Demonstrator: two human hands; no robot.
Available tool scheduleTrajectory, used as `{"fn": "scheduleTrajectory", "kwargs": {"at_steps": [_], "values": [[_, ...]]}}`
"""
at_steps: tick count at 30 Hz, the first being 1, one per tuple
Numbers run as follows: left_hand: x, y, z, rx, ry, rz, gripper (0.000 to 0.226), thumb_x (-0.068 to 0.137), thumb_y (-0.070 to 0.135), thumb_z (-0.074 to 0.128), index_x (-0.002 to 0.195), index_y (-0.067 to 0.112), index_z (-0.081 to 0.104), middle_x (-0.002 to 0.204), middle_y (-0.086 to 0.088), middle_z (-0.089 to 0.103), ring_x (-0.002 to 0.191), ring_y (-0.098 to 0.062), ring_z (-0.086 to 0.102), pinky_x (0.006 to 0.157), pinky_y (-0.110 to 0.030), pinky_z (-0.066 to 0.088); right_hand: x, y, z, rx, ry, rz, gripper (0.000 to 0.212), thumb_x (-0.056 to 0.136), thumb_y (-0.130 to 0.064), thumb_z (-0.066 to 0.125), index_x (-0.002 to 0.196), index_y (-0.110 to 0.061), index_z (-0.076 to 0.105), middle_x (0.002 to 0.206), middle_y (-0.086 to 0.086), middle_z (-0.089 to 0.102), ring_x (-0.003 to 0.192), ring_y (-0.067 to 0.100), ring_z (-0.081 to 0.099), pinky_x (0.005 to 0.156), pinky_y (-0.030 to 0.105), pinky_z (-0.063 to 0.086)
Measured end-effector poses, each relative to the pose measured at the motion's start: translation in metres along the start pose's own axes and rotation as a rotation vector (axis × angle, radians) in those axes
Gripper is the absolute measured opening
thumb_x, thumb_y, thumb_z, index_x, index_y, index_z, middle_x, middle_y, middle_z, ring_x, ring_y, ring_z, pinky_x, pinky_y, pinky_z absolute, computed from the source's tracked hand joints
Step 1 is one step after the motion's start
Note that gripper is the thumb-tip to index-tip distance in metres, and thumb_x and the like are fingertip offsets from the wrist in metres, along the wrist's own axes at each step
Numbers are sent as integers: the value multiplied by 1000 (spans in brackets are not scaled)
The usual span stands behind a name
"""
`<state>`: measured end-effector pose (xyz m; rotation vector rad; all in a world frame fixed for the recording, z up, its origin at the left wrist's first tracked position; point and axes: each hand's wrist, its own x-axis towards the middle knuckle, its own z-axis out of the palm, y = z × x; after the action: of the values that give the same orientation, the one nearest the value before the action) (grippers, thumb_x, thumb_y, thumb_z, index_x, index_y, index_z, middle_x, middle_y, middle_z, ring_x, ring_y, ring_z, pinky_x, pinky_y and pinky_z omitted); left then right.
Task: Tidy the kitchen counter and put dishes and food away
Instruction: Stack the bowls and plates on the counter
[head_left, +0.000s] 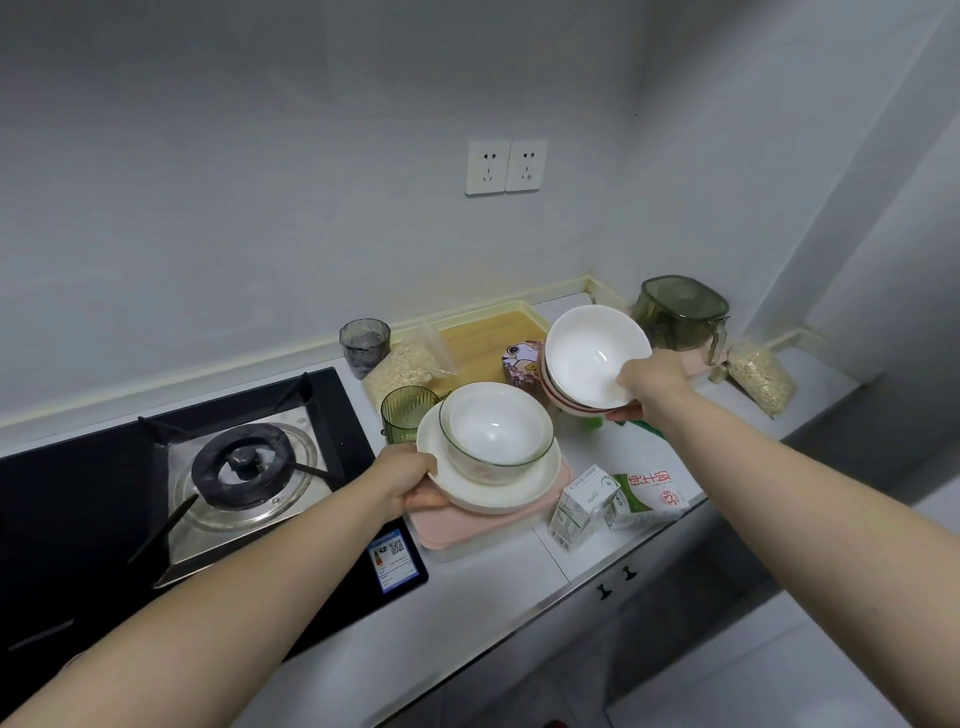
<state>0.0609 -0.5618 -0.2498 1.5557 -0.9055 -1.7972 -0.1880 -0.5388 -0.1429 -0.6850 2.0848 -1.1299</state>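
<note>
Crockery: stiff, glazed, likely slippery and breakable. Just right of stove (244, 467), left hand (405, 480) fingers (426, 500) grip white plate (498, 493) rim, glass bowl (467, 457) riding on top. Further right, right hand (652, 384) clamps tilted bowl stack (587, 353) at its rims. Safer supported underneath.

Tilted white bowl stack (592, 358) aloft; glass bowl (475, 467) (white one nested inside) on white plate (524, 496).
</note>
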Motion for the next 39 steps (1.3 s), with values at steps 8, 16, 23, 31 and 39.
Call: {"fn": "scheduleTrajectory", "kwargs": {"at_steps": [8,16,23,31,39], "values": [[7,-6,1,34,1,-25,42,85,-13,42,122,2,52,87,-16,65,69,-27,66,45,-36,57,-5,-3,11,-40,-48,-12,42,88,6,44,130,0,46,112,19,52,99,46,59,30,33,48],[9,-6,-1,128,-42,14,36,86,-10,40,117,2,53,92,-18,66,67,-28,69,51,-37,59,-6,-3,23,-63,-109,-25,42,87,7,44,129,-1,47,109,18,52,88,43,59,43,43,53],[10,-1,-8,606,-10,80,9,79,-5,52,83,1,58,64,-14,71,73,-31,71,75,-42,59,-15,-6,31,-82,-220,-37,40,89,8,40,129,3,42,101,17,49,61,35,56,28,37,47],[-7,34,-15,1224,317,421,21,89,19,46,89,7,63,85,-9,63,83,-31,61,66,-29,46,-14,-8,36,-194,-329,-10,37,89,7,43,126,2,44,81,12,50,60,35,60,52,49,55],[-47,96,28,435,-213,272,45,94,59,34,121,25,46,98,-4,62,69,-35,70,71,-39,59,-18,-11,44,-213,-413,-36,42,88,8,42,130,4,36,91,17,49,62,38,59,44,47,52]]}}
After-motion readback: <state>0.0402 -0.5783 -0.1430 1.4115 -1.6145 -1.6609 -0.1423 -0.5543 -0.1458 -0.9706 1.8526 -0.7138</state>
